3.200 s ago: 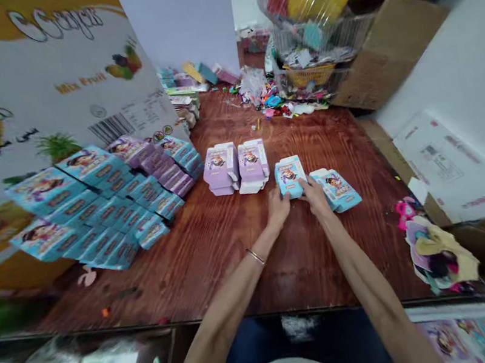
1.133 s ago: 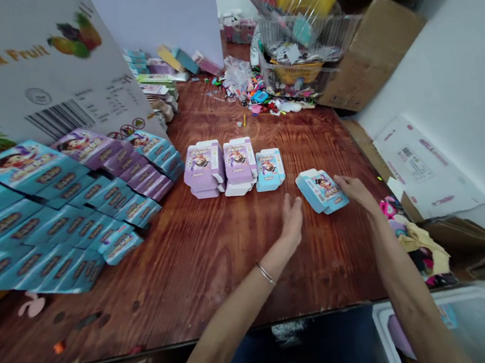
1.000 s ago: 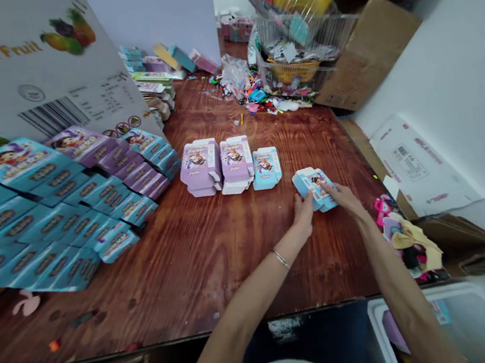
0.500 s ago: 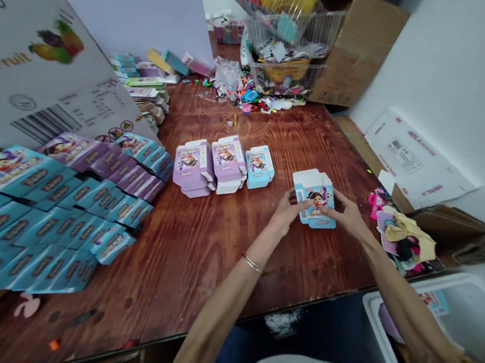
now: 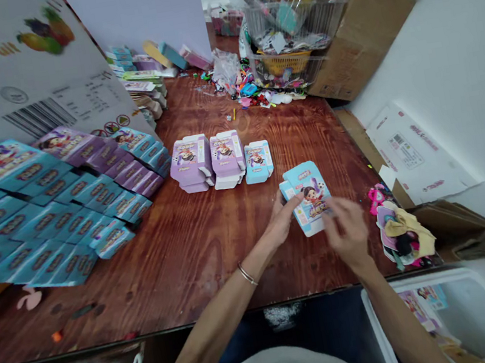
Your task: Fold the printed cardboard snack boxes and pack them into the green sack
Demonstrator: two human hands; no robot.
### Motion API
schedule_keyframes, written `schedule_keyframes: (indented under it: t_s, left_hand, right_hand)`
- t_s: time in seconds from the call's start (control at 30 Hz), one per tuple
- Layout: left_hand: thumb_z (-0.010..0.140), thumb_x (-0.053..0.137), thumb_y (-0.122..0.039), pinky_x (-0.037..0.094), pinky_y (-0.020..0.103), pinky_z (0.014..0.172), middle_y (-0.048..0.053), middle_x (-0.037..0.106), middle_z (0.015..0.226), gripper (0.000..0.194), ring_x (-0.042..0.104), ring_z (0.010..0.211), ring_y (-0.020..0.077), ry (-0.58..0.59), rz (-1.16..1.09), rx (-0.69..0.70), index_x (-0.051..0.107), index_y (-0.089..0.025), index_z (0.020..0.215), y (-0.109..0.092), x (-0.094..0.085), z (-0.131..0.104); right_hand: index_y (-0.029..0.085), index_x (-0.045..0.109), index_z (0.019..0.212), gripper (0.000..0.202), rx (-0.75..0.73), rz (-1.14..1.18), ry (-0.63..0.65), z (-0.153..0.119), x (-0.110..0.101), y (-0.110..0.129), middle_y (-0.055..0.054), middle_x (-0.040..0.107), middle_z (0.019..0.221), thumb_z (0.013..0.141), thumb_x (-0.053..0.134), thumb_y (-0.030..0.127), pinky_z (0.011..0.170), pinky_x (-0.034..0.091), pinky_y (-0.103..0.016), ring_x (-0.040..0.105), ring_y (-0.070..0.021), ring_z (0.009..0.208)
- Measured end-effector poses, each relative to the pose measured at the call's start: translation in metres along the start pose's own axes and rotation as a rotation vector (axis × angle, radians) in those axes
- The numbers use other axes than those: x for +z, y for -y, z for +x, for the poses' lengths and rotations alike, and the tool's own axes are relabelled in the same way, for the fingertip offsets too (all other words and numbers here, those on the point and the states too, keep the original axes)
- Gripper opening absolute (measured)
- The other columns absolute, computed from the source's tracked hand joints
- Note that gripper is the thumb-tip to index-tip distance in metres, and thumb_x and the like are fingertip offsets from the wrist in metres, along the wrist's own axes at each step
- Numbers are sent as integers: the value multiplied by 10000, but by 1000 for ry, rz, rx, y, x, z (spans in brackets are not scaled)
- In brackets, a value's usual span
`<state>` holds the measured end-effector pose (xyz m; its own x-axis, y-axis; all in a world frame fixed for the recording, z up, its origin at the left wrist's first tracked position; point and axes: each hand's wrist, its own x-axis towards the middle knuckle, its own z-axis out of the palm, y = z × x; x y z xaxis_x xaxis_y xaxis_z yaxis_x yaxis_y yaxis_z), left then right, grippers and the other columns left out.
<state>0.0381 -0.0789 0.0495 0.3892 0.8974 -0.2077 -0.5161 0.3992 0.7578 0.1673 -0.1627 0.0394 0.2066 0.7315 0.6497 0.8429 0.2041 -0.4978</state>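
My left hand is closed on the left side of a light-blue printed carton, its thumb lying across the front. The carton is tilted, with a blue flap at its far end and a cartoon figure facing up. Close to its lower right edge is my right hand, fingers bent and smeared by motion; whether it touches the carton I cannot tell. Beyond them stand a smaller-looking blue carton and two stacks of purple cartons, one in the middle and one at the left, with white end flaps showing.
Stacked blue and purple cartons fill the table's left side before a large printed box. Clear baskets and small plastic pieces lie at the back. Fabric scraps sit at the right edge, above a white bin.
The held carton has turned and tilted, and its blue end flap now shows at the far side. My right hand has come off its side and moved down towards me.
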Motion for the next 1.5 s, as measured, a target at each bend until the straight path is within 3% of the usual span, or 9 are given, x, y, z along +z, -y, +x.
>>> schedule_keyframes:
  t_s: [0.2, 0.4, 0.53, 0.7, 0.83, 0.9, 1.03, 1.23, 1.5]
  left_hand:
    - [713, 766, -279, 487, 471, 991, 80, 720, 1084, 500, 669, 1032, 269, 34, 44, -62, 589, -191, 1172, -28, -9, 18]
    - [769, 720, -308, 465, 418, 1031, 94, 681, 1209, 409, 627, 1139, 267, -170, 163, -6, 635, -173, 1146, -31, -16, 33]
    - [732, 754, -465, 463, 453, 1019, 100, 660, 1246, 553, 590, 1192, 305, -152, 158, 23, 618, -198, 1196, -54, -28, 34]
    - [681, 602, -780, 533, 454, 873, 162, 687, 1164, 754, 653, 1067, 336, 202, 70, -255, 670, -173, 1122, -79, -41, 23]
    - [539, 901, -392, 558, 333, 778, 118, 724, 1067, 698, 708, 875, 230, 306, 179, -369, 648, -185, 1156, -65, -34, 11]
    - [551, 895, -302, 562, 304, 700, 98, 743, 946, 616, 703, 724, 187, 188, 166, -343, 659, -157, 1102, -53, -27, 9]
    - [671, 811, -331, 576, 318, 681, 102, 743, 930, 467, 696, 702, 179, -140, 3, -160, 641, -131, 1057, -41, -18, 18]
    - [801, 687, -366, 538, 413, 920, 153, 676, 1178, 477, 673, 1046, 263, -180, 118, 117, 565, -133, 1199, -59, 3, 43]
    - [864, 576, -318, 78, 381, 1224, 154, 83, 1615, 744, 36, 1495, 237, -338, 886, 247, 251, -110, 1500, -62, -13, 56]
  right_hand:
    - [223, 506, 1364, 706, 679, 776, 297, 29, 18, -12, -82, 622, 1308, 745, 694, 506, 1003, 497, -428, 619, -247, 1145]
    - [148, 586, 1279, 736, 791, 927, 87, 65, 72, 7, -103, 679, 1215, 639, 740, 476, 923, 542, -411, 661, -254, 1052]
    - [173, 649, 1202, 669, 768, 936, 66, 85, 66, 0, -71, 718, 1132, 588, 764, 411, 839, 559, -373, 683, -234, 951]
    - [192, 717, 1078, 558, 654, 907, 635, 117, 22, -21, -42, 747, 925, 554, 799, 365, 627, 543, -286, 676, -184, 710]
    - [241, 662, 1186, 665, 431, 659, 1020, 153, 17, -20, -2, 721, 848, 552, 841, 330, 589, 511, -239, 646, -151, 687]
    - [256, 634, 1217, 727, 430, 636, 889, 156, 28, -19, -13, 720, 923, 533, 861, 355, 657, 531, -258, 655, -159, 763]
    - [288, 598, 1196, 637, 727, 768, 179, 120, 54, -20, -44, 687, 1105, 682, 669, 657, 789, 562, -331, 666, -191, 974]
    - [218, 637, 1136, 592, 771, 949, 278, 101, 83, -2, -46, 719, 1087, 627, 794, 477, 806, 575, -356, 691, -221, 913]
    - [149, 648, 1084, 335, 761, 847, 194, 175, 167, 4, -69, 738, 1023, 789, 607, 303, 814, 573, -358, 703, -193, 875]
